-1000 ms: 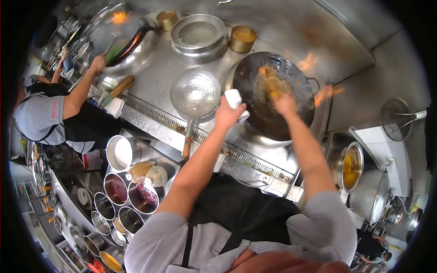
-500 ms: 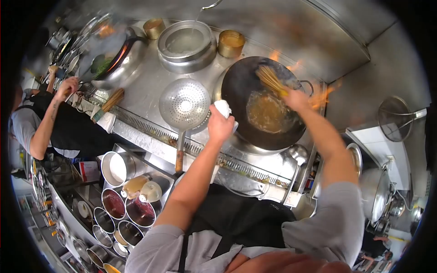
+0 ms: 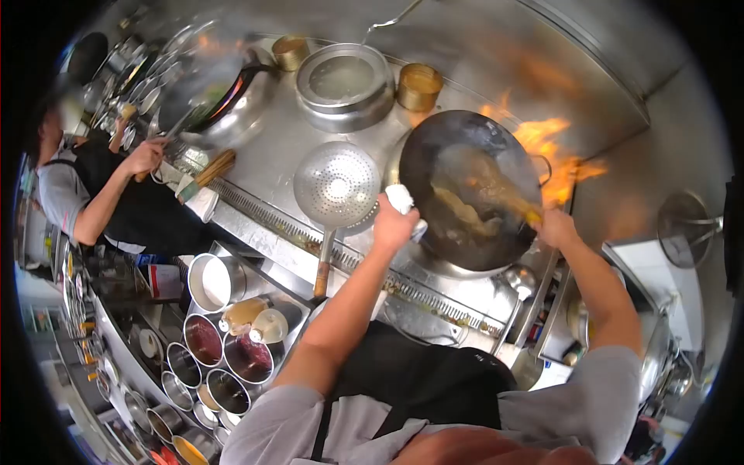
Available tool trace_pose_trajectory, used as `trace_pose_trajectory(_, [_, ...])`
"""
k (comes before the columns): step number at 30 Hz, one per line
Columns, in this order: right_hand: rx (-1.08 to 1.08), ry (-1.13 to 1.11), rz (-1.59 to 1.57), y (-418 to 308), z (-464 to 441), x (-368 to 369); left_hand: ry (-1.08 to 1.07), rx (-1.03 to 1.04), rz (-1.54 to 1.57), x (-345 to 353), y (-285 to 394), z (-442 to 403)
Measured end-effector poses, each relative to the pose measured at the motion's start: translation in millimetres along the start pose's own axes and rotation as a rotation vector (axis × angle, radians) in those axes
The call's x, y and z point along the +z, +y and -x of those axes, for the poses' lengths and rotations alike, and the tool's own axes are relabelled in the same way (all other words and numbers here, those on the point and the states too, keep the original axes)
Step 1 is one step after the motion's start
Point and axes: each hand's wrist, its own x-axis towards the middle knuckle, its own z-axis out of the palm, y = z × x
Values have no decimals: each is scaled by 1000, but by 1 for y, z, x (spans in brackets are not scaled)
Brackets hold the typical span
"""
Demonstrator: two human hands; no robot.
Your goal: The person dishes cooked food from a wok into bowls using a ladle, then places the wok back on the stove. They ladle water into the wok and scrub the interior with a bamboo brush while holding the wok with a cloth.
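Note:
In the head view, my left hand (image 3: 395,227) is closed around a folded white cloth (image 3: 400,198) at the near left rim of a dark wok (image 3: 425,147). The cloth hides whatever part of the wok it grips. At the wok's right side, my right hand (image 3: 556,227) is wrapped around the yellow-bound end of a bamboo wok brush (image 3: 496,190). Its bristles reach into the wok and are blurred by motion. Brownish liquid (image 3: 463,213) lies in the wok, its outline smeared.
Tall flames (image 3: 550,147) rise behind the wok's right rim. Left of it lie a perforated strainer (image 3: 337,182) and a water pot (image 3: 345,108). A ladle (image 3: 519,283) rests at the near right. Several metal pots stand lower left. A co-worker (image 3: 101,194) holds a utensil at another wok.
My right hand has moved right and down to the wok's right rim, with the brush. The liquid has shifted and spread. Flames on the right are larger. My left hand keeps its hold.

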Motion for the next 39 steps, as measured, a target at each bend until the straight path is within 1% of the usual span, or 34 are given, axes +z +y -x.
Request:
trace_pose_trajectory(1, [76, 10, -55, -1, -29, -3, 16, -9, -1, 0, 4, -1])
trace_pose_trajectory(3, [163, 172, -306, -63, -92, 26, -22, -5, -111, -2, 6, 2])
trace_pose_trajectory(5, [174, 324, -446, -116, -77, 54, -13, 21, -113, -3, 10, 5])
trace_pose_trajectory(7, [67, 386, -548, -143, -66, 72, -64, -4, -116, -10, 18, 7])
trace_pose_trajectory(9, [73, 372, -550, -144, -75, 64, -66, -4, -175, -10, 15, 7])
trace_pose_trajectory(11, [199, 417, -798, -131, -105, 53, -70, -6, -231, -13, 10, 2])
trace_pose_trajectory(12, [305, 424, -1127, -152, -102, 39, -86, -8, -225, -13, 8, 3])
trace_pose_trajectory(13, [309, 429, -1124, -176, -102, 40, -101, 1, -217, -12, 9, 0])
trace_pose_trajectory(15, [202, 446, -1212, -213, -103, 48, -92, 15, -236, -10, 4, -2])
trace_pose_trajectory(17, [-132, 593, -949, -210, -65, 67, -100, 38, -248, -7, 5, -4])
trace_pose_trajectory(19, [-184, 118, -945, -167, 13, 43, -81, 3, -242, -5, 2, -4])
trace_pose_trajectory(21, [-154, -215, -776, -98, 63, 27, -108, 38, -190, -10, 6, 1])
trace_pose_trajectory(22, [-105, -277, -699, -49, 66, 37, -117, 34, -196, -11, 9, 3])
trace_pose_trajectory(24, [-173, -210, -354, 35, 47, 24, -131, 16, -206, -11, 8, 4])
trace_pose_trajectory(25, [137, -306, 54, -2, 49, -57, -125, 28, -167, -11, 9, 2])
trace_pose_trajectory(26, [131, 0, 120, 14, 16, -49, -117, 36, -129, -12, 8, 0])
trace_pose_trajectory(27, [222, 165, -11, 6, -24, -44, -121, 30, -130, -13, 5, 0])
trace_pose_trajectory(28, [257, 204, -138, -22, -54, -43, -129, 49, -131, -13, 4, -1])
trace_pose_trajectory(29, [309, 215, -110, -52, -94, -18, -136, 71, -129, -14, 3, -2])
trace_pose_trajectory(30, [363, 186, -183, -92, -100, 0, -130, 102, -134, -12, -7, -7])
trace_pose_trajectory(31, [393, 280, -358, -130, -96, 27, -131, 100, -127, -13, -2, 1])
trace_pose_trajectory(32, [338, 268, -458, -159, -81, 39, -99, 93, -115, -15, 6, 15])
trace_pose_trajectory(33, [270, 252, -638, -170, -76, 60, -66, 94, -112, -18, 14, 22])
trace_pose_trajectory(34, [211, 227, -597, -175, -48, 55, -16, 99, -106, -17, 16, 30])
trace_pose_trajectory(35, [127, 84, -639, -169, -14, 37, -30, 89, -113, -14, 11, 37])
trace_pose_trajectory(36, [41, -54, -674, -153, 14, 26, 19, 122, -41, -9, 8, 40])
trace_pose_trajectory(37, [-37, -55, -556, -130, 35, 35, 77, 163, 41, -4, 9, 37])
trace_pose_trajectory(38, [-119, -55, -433, -99, 53, 40, 82, 163, 52, -1, 12, 32])
trace_pose_trajectory(39, [-113, -156, -366, -67, 66, 34, 58, 143, -27, -1, 14, 29])
